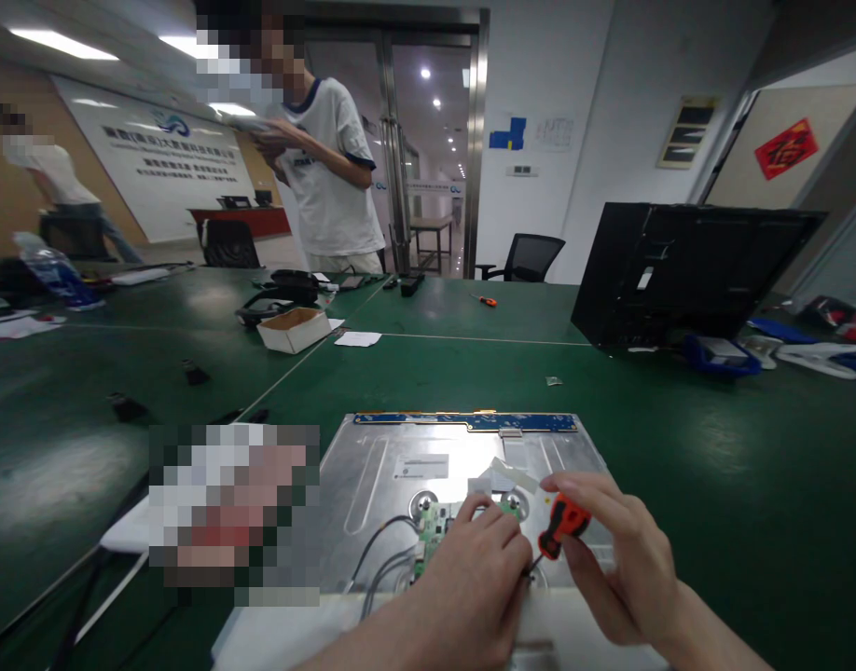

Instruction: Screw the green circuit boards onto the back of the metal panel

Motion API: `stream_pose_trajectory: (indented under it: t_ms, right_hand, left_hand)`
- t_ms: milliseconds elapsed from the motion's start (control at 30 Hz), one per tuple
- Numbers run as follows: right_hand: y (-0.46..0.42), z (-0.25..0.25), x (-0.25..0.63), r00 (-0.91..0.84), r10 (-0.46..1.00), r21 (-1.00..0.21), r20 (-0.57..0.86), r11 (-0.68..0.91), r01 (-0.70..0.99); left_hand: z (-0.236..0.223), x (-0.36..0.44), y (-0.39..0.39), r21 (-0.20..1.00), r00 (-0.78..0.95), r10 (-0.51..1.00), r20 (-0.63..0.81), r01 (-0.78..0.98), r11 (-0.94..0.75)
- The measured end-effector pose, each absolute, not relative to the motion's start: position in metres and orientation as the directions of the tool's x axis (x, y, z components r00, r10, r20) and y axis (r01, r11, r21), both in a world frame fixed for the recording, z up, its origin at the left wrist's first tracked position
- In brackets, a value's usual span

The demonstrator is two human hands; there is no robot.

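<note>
Grip of the right hand is closed on the orange and black handle of a screwdriver, in the lower right part of the frame. Its handle leans up to the right, and its thin shaft goes down to the left, close to the fingers of the left hand. Left hand is bent over the green circuit board in the lower middle; I cannot tell if its grip is open or closed, because the underside of the fingers is hidden. The circuit board is on a silver metal panel, which lies flat on the green counter. Along the far edge of the panel runs a narrow blue strip, and dark cables come to the left side of the board. Farther away on the counter there are an open box and a white paper left of centre, and a small orange tool in the upper middle. A big black screen stands at the right. In the upper left part, a person in a white shirt stands behind the counter, and a bottle leans near the left edge.
</note>
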State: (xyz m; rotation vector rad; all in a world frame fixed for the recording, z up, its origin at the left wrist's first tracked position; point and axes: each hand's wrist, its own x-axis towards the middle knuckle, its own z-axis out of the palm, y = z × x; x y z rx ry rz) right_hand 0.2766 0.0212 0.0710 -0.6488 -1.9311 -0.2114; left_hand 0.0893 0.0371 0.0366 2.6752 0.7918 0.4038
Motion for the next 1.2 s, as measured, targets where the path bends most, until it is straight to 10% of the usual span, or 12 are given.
stream_pose_trajectory:
  t_ms: [1200]
  right_hand:
    - [0.022, 0.06, 0.276, -0.217, 0.349, -0.215, 0.912, 0.855, 0.472]
  left_hand:
    - [0.037, 0.09, 0.037, 0.405, 0.8, 0.576, 0.171, 0.475, -0.781]
